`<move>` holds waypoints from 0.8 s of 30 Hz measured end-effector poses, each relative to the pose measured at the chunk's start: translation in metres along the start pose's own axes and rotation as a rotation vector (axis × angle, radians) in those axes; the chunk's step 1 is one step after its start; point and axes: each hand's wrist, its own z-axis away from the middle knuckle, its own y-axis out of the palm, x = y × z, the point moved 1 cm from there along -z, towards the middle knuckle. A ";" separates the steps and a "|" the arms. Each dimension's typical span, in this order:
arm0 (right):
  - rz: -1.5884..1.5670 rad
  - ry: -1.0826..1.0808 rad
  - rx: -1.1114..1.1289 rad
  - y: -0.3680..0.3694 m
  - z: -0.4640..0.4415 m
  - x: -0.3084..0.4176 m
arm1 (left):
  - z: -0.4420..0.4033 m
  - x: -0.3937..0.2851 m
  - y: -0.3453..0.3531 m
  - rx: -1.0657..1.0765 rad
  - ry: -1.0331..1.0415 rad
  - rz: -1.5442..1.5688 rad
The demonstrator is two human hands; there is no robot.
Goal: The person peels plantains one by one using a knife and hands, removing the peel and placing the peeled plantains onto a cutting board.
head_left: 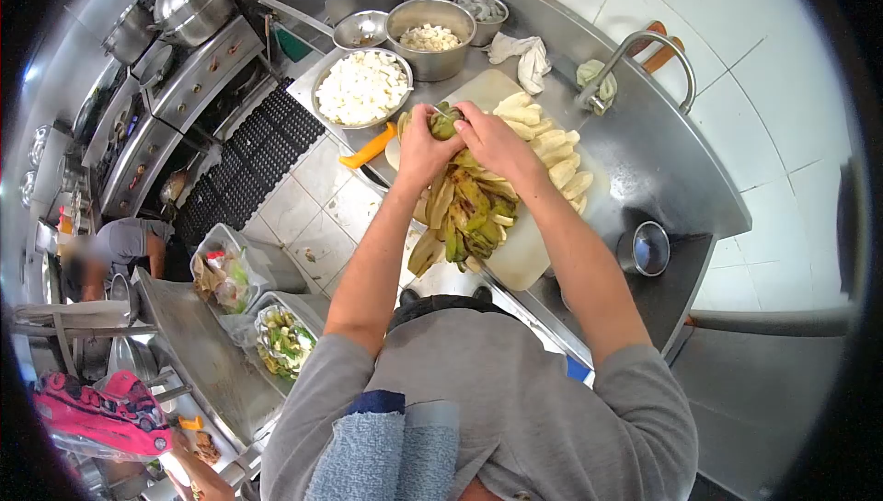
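Observation:
My left hand (pixel 425 149) and my right hand (pixel 499 140) meet over the cutting board (pixel 524 257). Both are closed around a bunched green plantain peel (pixel 445 121), partly hidden by my fingers. Below them spreads a heap of green and browned plantain peels (pixel 476 216), hanging over the board's near edge. Peeled pale plantains (pixel 552 156) lie in a row to the right of my hands. Just left of my left hand, an orange-handled tool (pixel 370 146) points outward over the counter edge; its working end is hidden.
Behind the board stand a bowl of white cubes (pixel 362 87), a deep pot (pixel 430 64) and other metal bowls. A white cloth (pixel 521 59) lies near the faucet (pixel 658 36). Bins (pixel 285 340) with scraps stand at lower left. A co-worker (pixel 129 248) bends at far left.

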 end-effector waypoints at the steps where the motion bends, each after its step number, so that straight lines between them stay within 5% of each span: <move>1: -0.003 -0.023 0.016 -0.001 0.002 0.002 | -0.001 -0.006 0.003 -0.027 -0.036 -0.068; 5: -0.033 -0.094 0.051 -0.008 0.008 0.011 | 0.007 0.008 0.016 -0.203 0.091 -0.101; 12: -0.126 -0.138 0.018 0.004 0.010 0.008 | 0.022 0.002 0.003 -0.191 0.159 0.056; 14: -0.160 -0.109 -0.138 0.016 0.005 -0.018 | 0.025 0.010 0.003 -0.208 0.232 -0.005; 15: -0.177 -0.090 -0.218 0.017 0.003 -0.031 | 0.029 0.021 0.002 -0.234 0.203 0.066; 16: -0.303 0.222 -0.151 -0.004 0.002 -0.032 | 0.033 0.032 -0.002 -0.258 0.177 0.135; 19: -0.590 0.462 0.094 -0.036 0.003 -0.047 | 0.040 0.037 -0.015 -0.252 0.192 0.254; 21: -0.593 0.424 0.050 -0.041 0.007 -0.032 | 0.036 0.031 -0.019 -0.216 0.157 0.313; 24: -0.692 0.401 -0.050 -0.039 0.000 -0.001 | 0.017 0.037 -0.013 -0.089 0.246 -0.009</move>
